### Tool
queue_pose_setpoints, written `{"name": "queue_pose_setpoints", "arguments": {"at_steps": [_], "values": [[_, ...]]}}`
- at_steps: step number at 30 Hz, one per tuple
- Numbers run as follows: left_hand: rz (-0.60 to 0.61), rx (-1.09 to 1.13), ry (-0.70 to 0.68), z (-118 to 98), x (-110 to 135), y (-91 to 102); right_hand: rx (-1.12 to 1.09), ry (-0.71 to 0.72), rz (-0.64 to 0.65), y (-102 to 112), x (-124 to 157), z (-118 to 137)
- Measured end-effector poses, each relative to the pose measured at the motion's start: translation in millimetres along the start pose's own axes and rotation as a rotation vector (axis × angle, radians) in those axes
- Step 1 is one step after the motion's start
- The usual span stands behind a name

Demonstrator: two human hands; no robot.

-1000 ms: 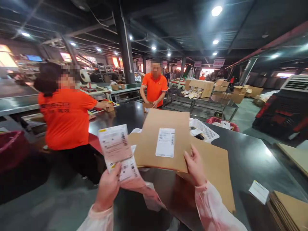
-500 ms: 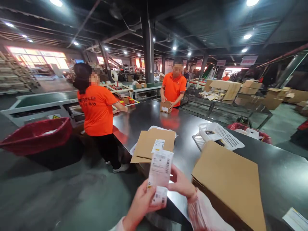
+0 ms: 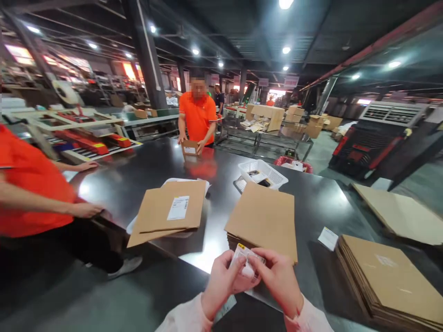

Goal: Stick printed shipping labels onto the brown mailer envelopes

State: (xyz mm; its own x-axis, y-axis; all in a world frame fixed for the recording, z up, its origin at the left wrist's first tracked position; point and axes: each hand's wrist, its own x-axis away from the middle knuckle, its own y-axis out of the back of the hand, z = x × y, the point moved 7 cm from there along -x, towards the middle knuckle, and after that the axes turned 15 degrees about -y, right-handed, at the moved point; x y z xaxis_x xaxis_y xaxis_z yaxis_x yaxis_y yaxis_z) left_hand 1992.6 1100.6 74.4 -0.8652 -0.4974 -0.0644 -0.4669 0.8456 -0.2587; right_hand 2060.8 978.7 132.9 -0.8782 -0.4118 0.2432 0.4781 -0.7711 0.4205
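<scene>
Printed white shipping labels [image 3: 248, 272] are held in front of me, above the table's near edge, bent or folded between my hands. My left hand [image 3: 220, 280] pinches them from the left side, thumb on top. From the right, the thumb and fingers of my right hand [image 3: 279, 278] close on the same labels. Just beyond my hands lies a stack of flat brown cardboard [image 3: 265, 219]. To its left are flat cardboard pieces [image 3: 152, 210] with a white label [image 3: 178, 208] stuck on the top one.
A white plastic basket [image 3: 278, 176] stands on the dark table [image 3: 216, 189] behind the stack. Right of me are small white labels [image 3: 327, 238] and another cardboard pile [image 3: 411, 272]. One co-worker [image 3: 31, 184] stands left; another, across the table, handles a small box [image 3: 190, 148].
My view has swung right, bringing the right-hand cardboard pile into sight. The labels, earlier held upright and spread out, are now lower and folded between both hands.
</scene>
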Motion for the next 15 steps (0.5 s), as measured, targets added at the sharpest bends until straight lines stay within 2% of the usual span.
{"name": "queue_pose_setpoints", "arguments": {"at_steps": [2, 3, 5, 7, 9, 12, 15], "values": [[-0.015, 0.013, 0.010, 6, -1, -10.3, -0.006, 0.010, -0.032, 11, -3, -7], [0.029, 0.052, 0.023, 9, -3, -17.0, -0.013, 0.028, -0.050, 17, -9, -9], [0.195, 0.159, 0.092, 15, -7, -31.8, -0.016, 0.070, -0.113, 31, -33, -8], [0.337, 0.242, 0.198, 23, -9, -40.1, 0.037, 0.073, -0.223, 48, -70, -7], [0.369, 0.286, 0.292, 33, -8, -38.4, 0.169, 0.019, -0.336, 63, -113, -7], [0.324, 0.322, 0.357, 49, 3, -26.4, 0.330, -0.063, -0.411, 73, -167, -8], [0.340, 0.289, 0.386, 58, 24, -11.9, 0.448, -0.064, -0.437, 67, -192, -9]]}}
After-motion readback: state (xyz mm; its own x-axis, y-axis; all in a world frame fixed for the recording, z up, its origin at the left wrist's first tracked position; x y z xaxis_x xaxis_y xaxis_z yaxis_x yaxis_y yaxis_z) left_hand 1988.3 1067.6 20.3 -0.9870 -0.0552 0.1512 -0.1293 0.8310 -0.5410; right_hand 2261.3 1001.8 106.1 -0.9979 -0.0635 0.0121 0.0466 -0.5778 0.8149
